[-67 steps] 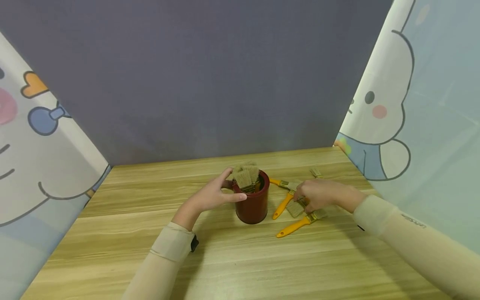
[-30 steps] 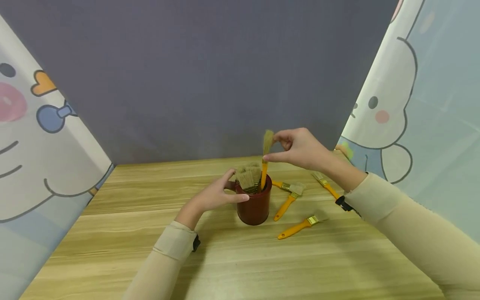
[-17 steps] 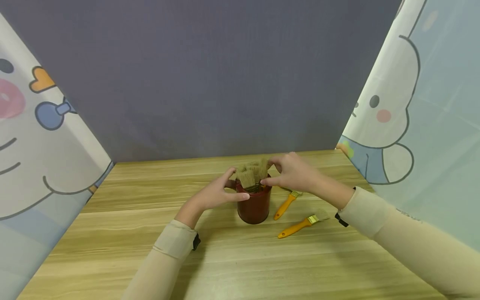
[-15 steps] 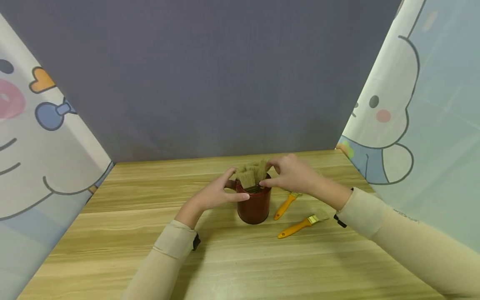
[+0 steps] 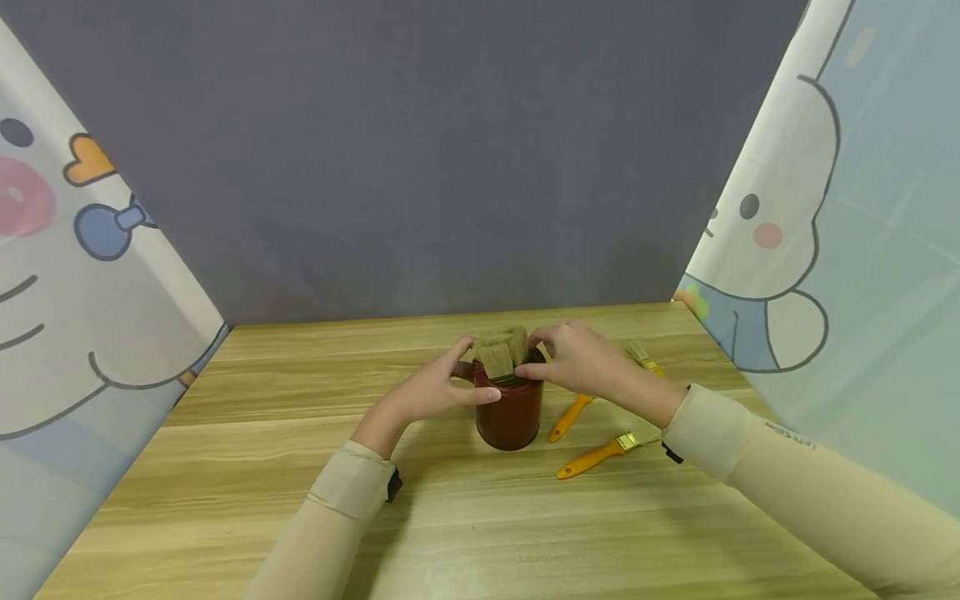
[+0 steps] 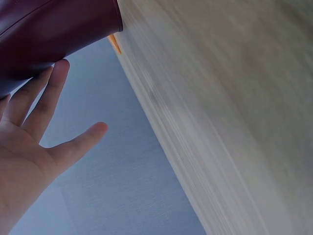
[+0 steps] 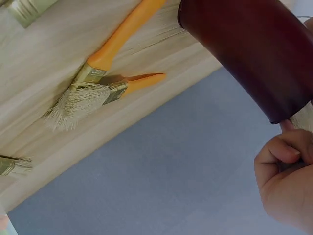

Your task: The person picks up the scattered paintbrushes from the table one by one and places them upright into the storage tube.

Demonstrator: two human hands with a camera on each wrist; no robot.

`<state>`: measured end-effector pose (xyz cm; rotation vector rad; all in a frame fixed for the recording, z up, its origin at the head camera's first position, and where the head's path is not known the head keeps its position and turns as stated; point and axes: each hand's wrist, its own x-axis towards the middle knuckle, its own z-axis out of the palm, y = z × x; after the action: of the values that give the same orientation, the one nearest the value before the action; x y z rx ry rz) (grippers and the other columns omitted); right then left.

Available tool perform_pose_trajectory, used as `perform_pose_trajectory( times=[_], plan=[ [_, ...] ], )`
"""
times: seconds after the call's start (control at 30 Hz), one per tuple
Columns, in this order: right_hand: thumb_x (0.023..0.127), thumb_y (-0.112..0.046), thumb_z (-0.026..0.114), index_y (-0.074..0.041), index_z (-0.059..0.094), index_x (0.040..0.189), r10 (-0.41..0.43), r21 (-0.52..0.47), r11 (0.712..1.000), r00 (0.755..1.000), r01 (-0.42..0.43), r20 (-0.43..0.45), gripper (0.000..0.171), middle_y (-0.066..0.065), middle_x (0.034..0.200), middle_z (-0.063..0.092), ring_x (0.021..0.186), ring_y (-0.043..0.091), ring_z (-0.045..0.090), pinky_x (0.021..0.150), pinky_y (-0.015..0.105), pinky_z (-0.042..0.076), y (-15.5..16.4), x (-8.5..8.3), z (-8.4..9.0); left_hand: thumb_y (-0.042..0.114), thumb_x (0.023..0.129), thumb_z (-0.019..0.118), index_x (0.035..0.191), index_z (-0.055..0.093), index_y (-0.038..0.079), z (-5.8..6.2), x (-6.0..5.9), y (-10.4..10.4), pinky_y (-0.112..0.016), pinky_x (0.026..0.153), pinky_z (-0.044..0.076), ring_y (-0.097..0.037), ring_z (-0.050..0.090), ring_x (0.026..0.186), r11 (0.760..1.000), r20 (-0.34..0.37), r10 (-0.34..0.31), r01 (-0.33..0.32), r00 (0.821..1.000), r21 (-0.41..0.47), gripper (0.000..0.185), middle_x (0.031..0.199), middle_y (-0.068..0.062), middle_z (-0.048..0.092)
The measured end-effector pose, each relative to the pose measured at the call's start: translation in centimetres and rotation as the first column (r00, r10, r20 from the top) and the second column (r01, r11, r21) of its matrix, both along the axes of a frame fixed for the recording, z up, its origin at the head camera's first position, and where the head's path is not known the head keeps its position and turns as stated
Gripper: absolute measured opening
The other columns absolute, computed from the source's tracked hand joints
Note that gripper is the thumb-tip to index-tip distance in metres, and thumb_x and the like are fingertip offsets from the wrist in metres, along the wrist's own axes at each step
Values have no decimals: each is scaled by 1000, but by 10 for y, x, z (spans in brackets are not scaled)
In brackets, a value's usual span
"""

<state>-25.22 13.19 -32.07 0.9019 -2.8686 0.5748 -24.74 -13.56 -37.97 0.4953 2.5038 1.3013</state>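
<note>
— Left hand (image 5: 431, 390)?
— Fingers straight, resting against the cup (image 5: 512, 410) at mid-table (image 5: 300, 467).
— Right hand (image 5: 581, 360)?
— Fingers curled at the rim, pinching a brush (image 5: 501, 354) standing in the cup — loose brushes (image 5: 596, 454) lie right; grey wall (image 5: 420, 150) behind.

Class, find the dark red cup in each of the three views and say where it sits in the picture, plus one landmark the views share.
Head: dark red cup at centre, between both hands.
Left wrist: top left corner, by the fingertips.
Right wrist: upper right, above the curled fingers.
Shared landmark: the wooden table.
</note>
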Motion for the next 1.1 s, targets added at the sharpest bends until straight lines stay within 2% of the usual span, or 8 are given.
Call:
perform_pose_trajectory(
  times=[0.13, 0.27, 0.3, 0.5, 0.57, 0.63, 0.93, 1.1],
  plan=[
    [93, -44, 83, -10, 78, 117, 17, -18, 1000, 999, -16, 51, 42, -5, 55, 49, 49, 9, 41, 53, 26, 38, 2, -2, 5, 68, 86, 81, 172, 13, 29, -1, -2, 0, -61, 118, 45, -31, 58, 143, 1000, -4, -1, 1, 1000, -2, 116, 147, -7, 65],
    [92, -42, 84, -6, 75, 127, 17, -40, 999, 991, -12, 134, 50, -6, 52, 40, 47, 10, 31, 51, 26, 30, 6, -6, 15, 69, 85, 80, 172, 13, 29, -1, -2, 0, -62, 120, 42, -32, 58, 143, 1000, -6, 1, -1, 1000, -8, 117, 148, -7, 65],
    [92, -41, 84, -5, 74, 130, 22, -48, 999, 990, -15, 141, 53, -7, 52, 38, 47, 10, 30, 54, 26, 32, 7, -7, 18, 69, 85, 80, 172, 13, 28, -1, -3, 0, -63, 119, 42, -32, 57, 143, 1000, -4, 1, -1, 1000, -8, 117, 148, -7, 65],
    [90, -38, 87, -6, 73, 132, 33, -93, 995, 995, -25, 91, 55, -8, 53, 34, 50, 12, 29, 69, 33, 41, 18, -18, 32, 69, 85, 80, 172, 13, 29, -1, -4, -1, -65, 120, 40, -33, 54, 147, 1000, 10, 6, -6, 1000, -8, 118, 150, -8, 63],
    [90, -38, 88, -8, 74, 131, 16, -103, 995, 996, -7, 87, 53, -7, 54, 34, 52, 13, 28, 65, 33, 41, 24, -24, 36, 69, 85, 81, 172, 13, 30, -1, -3, -1, -64, 122, 39, -33, 53, 148, 1000, 12, 9, -9, 1000, -7, 118, 151, -9, 63],
    [91, -40, 86, -11, 74, 131, -6, -100, 995, 996, 15, 90, 52, -6, 57, 34, 54, 13, 27, 67, 34, 40, 31, -30, 39, 69, 84, 81, 172, 13, 31, -1, -3, -2, -63, 122, 38, -32, 52, 149, 1000, 9, 13, -13, 1000, -10, 117, 151, -8, 63],
    [96, -46, 79, -10, 70, 137, -67, -48, 996, 987, 75, 145, 55, -8, 57, 31, 55, 12, 26, 78, 40, 42, 64, -53, 29, 69, 84, 81, 172, 14, 33, -2, -1, -2, -62, 123, 39, -31, 52, 149, 999, -2, 13, -13, 1000, -29, 116, 150, -6, 63],
    [97, -44, 79, -8, 69, 138, -84, -40, 995, 982, 92, 170, 56, -7, 57, 30, 54, 11, 24, 69, 36, 38, 77, -62, 19, 70, 83, 81, 172, 12, 32, 1, -2, -2, -62, 124, 37, -32, 49, 151, 999, -1, 12, -12, 1000, -37, 118, 152, -7, 62]
  ],
)
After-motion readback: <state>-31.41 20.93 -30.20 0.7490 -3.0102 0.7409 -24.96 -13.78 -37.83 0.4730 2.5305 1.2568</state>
